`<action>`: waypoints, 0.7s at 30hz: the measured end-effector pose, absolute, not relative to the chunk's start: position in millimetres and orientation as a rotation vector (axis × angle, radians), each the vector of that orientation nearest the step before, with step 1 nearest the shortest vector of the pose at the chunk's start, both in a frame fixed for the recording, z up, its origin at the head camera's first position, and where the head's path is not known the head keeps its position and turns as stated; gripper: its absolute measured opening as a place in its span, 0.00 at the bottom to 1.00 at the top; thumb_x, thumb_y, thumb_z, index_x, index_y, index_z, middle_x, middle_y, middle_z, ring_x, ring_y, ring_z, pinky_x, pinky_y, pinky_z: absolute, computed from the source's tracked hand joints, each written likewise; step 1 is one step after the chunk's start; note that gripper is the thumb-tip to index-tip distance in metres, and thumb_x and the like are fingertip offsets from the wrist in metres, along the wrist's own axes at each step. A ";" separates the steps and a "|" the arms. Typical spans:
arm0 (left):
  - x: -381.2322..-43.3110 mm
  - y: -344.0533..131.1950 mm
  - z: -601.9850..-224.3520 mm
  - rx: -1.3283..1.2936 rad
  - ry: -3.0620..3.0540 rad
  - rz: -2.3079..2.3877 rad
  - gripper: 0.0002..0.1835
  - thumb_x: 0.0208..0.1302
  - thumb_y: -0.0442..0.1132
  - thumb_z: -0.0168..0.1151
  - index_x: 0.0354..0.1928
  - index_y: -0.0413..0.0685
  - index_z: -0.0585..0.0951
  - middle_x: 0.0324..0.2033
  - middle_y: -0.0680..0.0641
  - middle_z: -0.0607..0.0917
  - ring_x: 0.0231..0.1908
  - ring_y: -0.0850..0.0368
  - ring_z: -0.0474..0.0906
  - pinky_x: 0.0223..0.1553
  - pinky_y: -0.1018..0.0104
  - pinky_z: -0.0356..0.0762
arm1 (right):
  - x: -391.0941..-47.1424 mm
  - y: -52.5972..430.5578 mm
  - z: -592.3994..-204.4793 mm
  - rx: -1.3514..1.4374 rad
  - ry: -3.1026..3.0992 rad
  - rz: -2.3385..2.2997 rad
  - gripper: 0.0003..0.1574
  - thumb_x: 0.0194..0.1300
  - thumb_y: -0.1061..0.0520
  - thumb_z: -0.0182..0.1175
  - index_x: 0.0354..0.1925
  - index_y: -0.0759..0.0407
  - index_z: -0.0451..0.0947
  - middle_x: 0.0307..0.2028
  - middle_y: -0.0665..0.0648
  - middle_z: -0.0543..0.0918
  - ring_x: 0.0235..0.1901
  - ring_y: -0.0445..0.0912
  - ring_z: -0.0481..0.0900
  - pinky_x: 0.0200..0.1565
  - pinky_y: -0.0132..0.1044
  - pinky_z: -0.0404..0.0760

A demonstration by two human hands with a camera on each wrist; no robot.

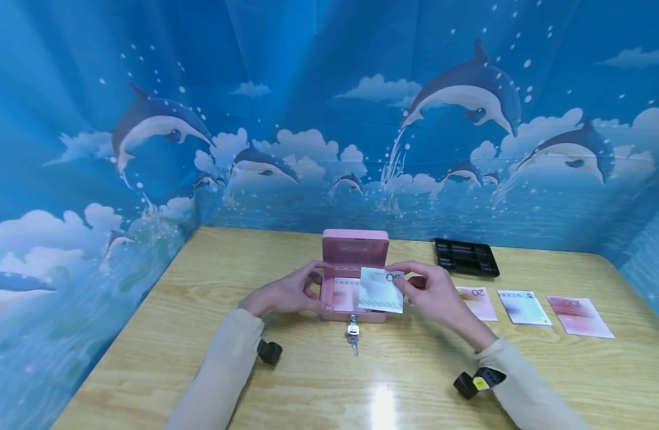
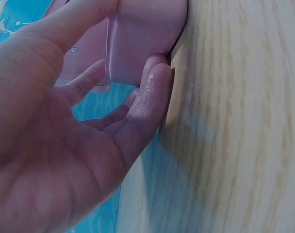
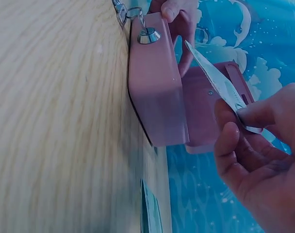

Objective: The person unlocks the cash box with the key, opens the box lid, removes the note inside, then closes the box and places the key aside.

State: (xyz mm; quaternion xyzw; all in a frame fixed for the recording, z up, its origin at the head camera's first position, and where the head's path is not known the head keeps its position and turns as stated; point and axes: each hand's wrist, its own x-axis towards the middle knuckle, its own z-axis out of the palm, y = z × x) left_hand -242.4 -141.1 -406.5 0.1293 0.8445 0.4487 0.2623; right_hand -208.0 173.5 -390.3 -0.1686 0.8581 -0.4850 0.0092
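Observation:
A pink cash box (image 1: 356, 239) stands on the table with its lid raised. Inside lies a pinkish banknote (image 1: 345, 294). My left hand (image 1: 286, 292) holds the box by its left side; in the left wrist view its fingers (image 2: 155, 90) bend against the pink wall close to the tabletop. Between thumb and fingers, my right hand (image 1: 434, 292) pinches a pale green banknote (image 1: 379, 292) over the box's right part, hiding what is beneath. The right wrist view shows this note tilted, above the box's rim. Keys (image 1: 353, 338) hang from the front lock (image 3: 148, 35).
To the right, a pink banknote (image 1: 480, 303), a bluish-white one (image 1: 524, 307) and a red one (image 1: 580, 316) lie in a row. A black compartment tray (image 1: 466, 257) sits behind them. A dolphin-printed curtain (image 1: 318, 149) backs the wooden table (image 1: 318, 382).

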 end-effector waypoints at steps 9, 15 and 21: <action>-243.1 -142.0 -406.9 0.364 2.276 1.226 0.47 0.54 0.43 0.79 0.73 0.70 0.64 0.61 0.45 0.74 0.49 0.54 0.81 0.47 0.61 0.81 | -198.7 191.0 -388.9 -0.476 2.707 -1.447 0.15 0.74 0.57 0.61 0.56 0.44 0.84 0.32 0.52 0.85 0.20 0.40 0.77 0.22 0.37 0.80; -242.9 -141.8 -407.1 0.368 2.278 1.224 0.47 0.54 0.44 0.79 0.74 0.69 0.63 0.61 0.45 0.73 0.50 0.54 0.81 0.47 0.61 0.81 | -194.5 199.6 -389.0 -0.460 2.715 -1.438 0.15 0.74 0.56 0.61 0.57 0.47 0.84 0.49 0.58 0.88 0.30 0.42 0.85 0.29 0.42 0.86; -242.7 -141.5 -407.1 0.360 2.282 1.221 0.48 0.54 0.44 0.80 0.73 0.70 0.63 0.62 0.46 0.73 0.50 0.54 0.80 0.47 0.61 0.81 | -190.0 209.0 -389.8 -0.431 2.729 -1.407 0.15 0.73 0.56 0.62 0.56 0.50 0.84 0.53 0.60 0.87 0.31 0.40 0.85 0.27 0.38 0.84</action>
